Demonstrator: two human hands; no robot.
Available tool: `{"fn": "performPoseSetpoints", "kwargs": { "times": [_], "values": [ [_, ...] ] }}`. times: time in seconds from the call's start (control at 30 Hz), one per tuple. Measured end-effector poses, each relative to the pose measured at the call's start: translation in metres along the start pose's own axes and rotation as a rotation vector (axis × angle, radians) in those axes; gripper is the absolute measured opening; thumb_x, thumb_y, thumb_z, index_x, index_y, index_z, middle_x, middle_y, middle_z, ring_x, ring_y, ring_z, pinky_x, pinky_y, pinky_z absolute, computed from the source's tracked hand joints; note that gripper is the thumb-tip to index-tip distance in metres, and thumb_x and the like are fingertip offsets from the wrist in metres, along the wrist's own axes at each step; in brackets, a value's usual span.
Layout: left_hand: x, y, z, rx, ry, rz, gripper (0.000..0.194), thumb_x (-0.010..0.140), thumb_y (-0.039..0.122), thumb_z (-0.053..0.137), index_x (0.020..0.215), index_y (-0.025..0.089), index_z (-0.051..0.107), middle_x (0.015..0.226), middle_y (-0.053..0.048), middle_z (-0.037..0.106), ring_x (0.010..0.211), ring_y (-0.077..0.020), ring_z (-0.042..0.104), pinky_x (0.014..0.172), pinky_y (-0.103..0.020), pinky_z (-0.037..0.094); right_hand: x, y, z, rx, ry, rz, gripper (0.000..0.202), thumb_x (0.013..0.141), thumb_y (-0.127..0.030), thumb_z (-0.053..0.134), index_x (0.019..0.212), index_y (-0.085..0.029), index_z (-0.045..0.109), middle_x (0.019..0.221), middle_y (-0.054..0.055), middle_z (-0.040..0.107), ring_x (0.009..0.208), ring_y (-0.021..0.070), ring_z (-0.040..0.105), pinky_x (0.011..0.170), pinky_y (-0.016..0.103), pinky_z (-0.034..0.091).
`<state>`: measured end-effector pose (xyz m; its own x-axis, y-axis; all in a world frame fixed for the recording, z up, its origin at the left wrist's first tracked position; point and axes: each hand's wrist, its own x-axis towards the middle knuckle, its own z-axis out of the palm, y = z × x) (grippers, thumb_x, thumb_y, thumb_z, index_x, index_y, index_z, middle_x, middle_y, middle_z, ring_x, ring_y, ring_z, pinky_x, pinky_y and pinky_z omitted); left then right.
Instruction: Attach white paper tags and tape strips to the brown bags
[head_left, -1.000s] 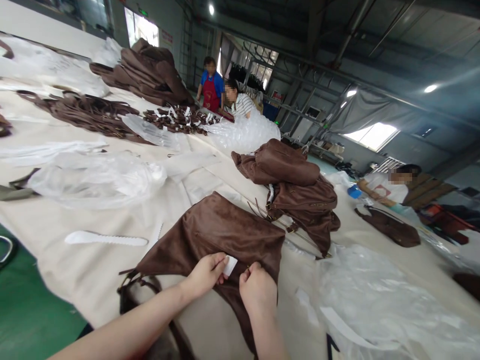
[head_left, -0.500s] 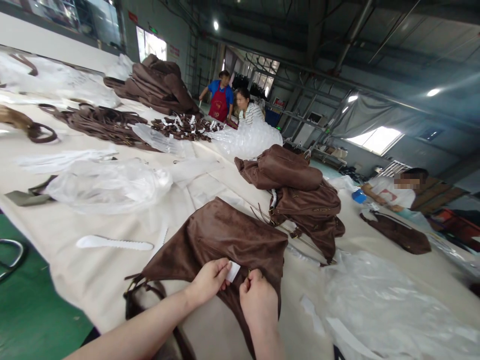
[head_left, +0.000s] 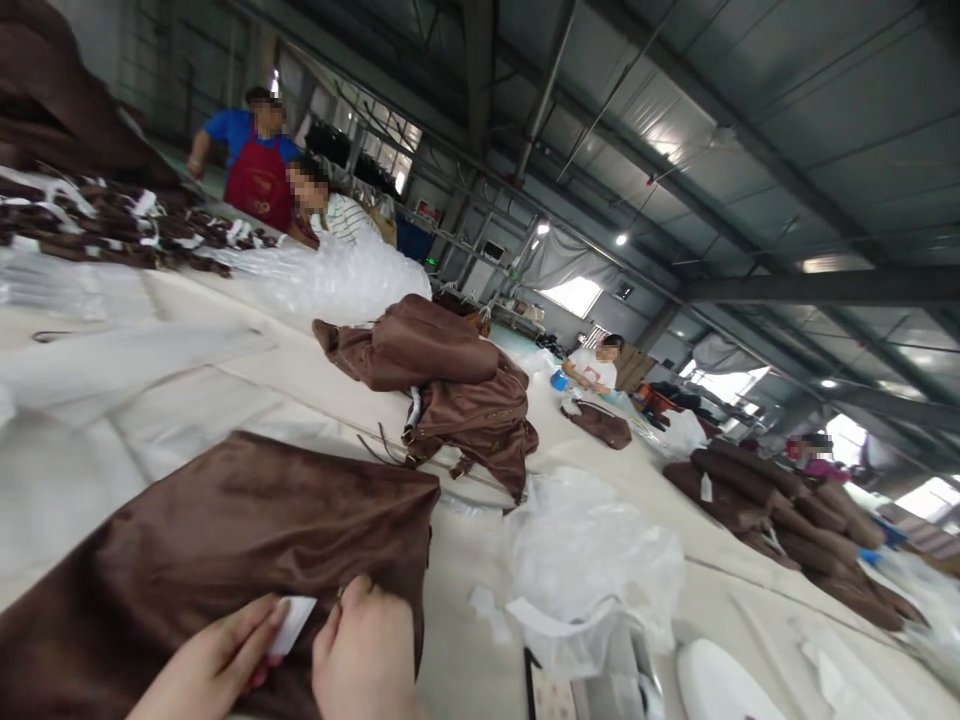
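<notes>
A large brown leather bag point(head_left: 225, 520) lies across the pale table at the lower left. Over it, my left hand point(head_left: 229, 650) pinches a small white tag point(head_left: 295, 625) between thumb and fingers. Just right of the tag, my right hand point(head_left: 367, 640) is closed at the bag's upper edge, with a small metal piece, perhaps a zipper pull, at its fingertips. The rest of what those fingers hold is hidden.
More brown bags point(head_left: 442, 350) are heaped beyond the hands, and another pile point(head_left: 772, 510) lies at the right. Clear plastic point(head_left: 592, 560) covers part of the table point(head_left: 465, 550). People stand or sit farther back.
The view has swung to the right, so the hands and bag appear farther left. More bags and a white oval object now show at the right. Both hands keep their pinching pose.
</notes>
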<state>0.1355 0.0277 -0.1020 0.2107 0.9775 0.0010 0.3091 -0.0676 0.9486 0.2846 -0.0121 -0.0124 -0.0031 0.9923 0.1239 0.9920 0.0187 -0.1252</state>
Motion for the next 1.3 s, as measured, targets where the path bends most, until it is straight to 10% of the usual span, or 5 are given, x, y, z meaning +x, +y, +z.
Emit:
{"fn": "performPoseSetpoints", "kwargs": {
  "times": [0.33, 0.7, 1.3],
  "values": [
    [-0.013, 0.022, -0.001, -0.022, -0.068, 0.038, 0.046, 0.087, 0.059, 0.032, 0.067, 0.021, 0.046, 0.061, 0.0, 0.055, 0.055, -0.0153, 0.055, 0.057, -0.024, 0.046, 0.002, 0.028, 0.028, 0.358, 0.117, -0.003, 0.019, 0.09, -0.018, 0.043, 0.078, -0.02, 0.058, 0.069, 0.003, 0.067, 0.066, 0.0193, 0.067, 0.062, 0.025, 0.047],
    [-0.018, 0.031, -0.001, -0.113, -0.074, 0.022, 0.043, 0.088, 0.056, 0.033, 0.068, 0.02, 0.044, 0.059, 0.002, 0.052, 0.053, -0.0127, 0.053, 0.054, -0.022, 0.043, -0.002, 0.058, 0.046, 1.184, -0.104, 0.232, 0.041, 0.076, -0.055, 0.06, 0.081, -0.015, 0.067, 0.066, 0.004, 0.068, 0.055, 0.0149, 0.062, 0.051, 0.022, 0.047],
    [-0.018, 0.03, -0.006, -0.016, -0.096, 0.075, 0.039, 0.092, 0.048, 0.03, 0.067, 0.02, 0.043, 0.061, 0.001, 0.054, 0.057, -0.0124, 0.053, 0.056, -0.021, 0.042, -0.012, 0.04, 0.052, 0.723, 0.358, -0.005, 0.026, 0.084, -0.039, 0.056, 0.081, -0.021, 0.073, 0.099, 0.01, 0.063, 0.092, 0.0207, 0.06, 0.085, 0.031, 0.047]
  ]
}}
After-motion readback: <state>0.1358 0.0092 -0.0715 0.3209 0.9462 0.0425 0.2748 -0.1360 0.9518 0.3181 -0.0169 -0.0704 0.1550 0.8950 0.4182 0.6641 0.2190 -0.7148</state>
